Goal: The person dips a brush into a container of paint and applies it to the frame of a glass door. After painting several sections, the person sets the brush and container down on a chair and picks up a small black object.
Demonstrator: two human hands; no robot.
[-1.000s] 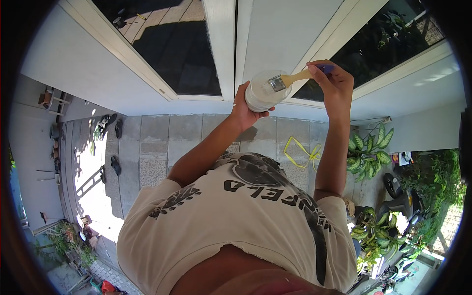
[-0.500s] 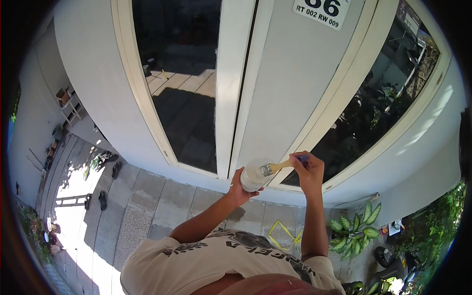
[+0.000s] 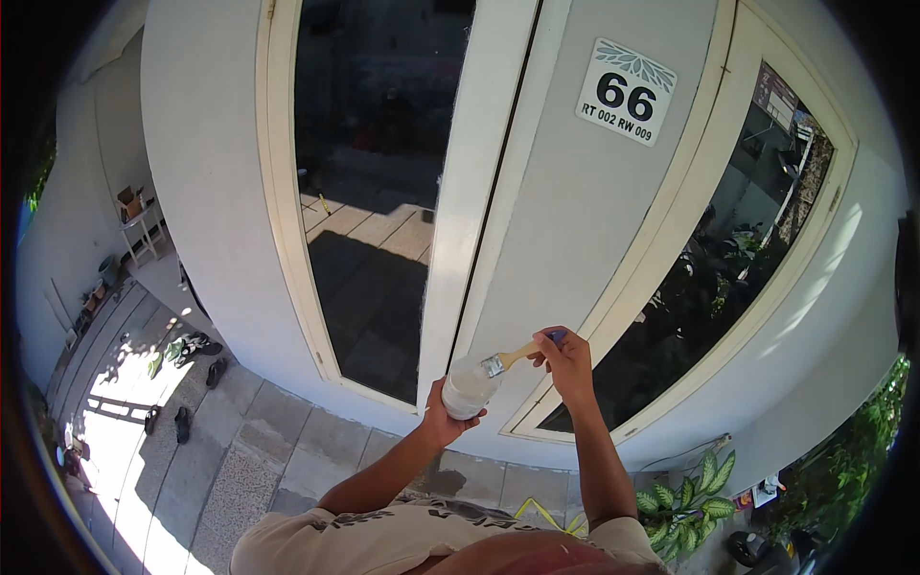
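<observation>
My left hand [image 3: 444,419] is wrapped round a translucent jar [image 3: 467,391] with whitish contents, held out before my chest. In my right hand [image 3: 565,362] is a paintbrush [image 3: 518,354], gripped by its wooden handle with a bluish end. The brush's metal band and bristles reach the jar's rim; whether the bristle tips dip inside cannot be made out. Behind the jar rises a grey wall panel [image 3: 537,220], with a cream window frame [image 3: 661,240] on its right and a white door frame [image 3: 470,182] on its left.
A number plate [image 3: 628,91] reading 66 is fixed high on the panel. Below right are a leafy plant [image 3: 692,503] and a yellow strap [image 3: 539,511] on the paving. Several shoes [image 3: 182,424] lie on the tiles at left, with a small table [image 3: 142,230] beyond.
My view has tilted upward, so the whole number plate shows. The jar, brush and both hands appear lower and slightly further left, with the brush still at the jar's rim.
</observation>
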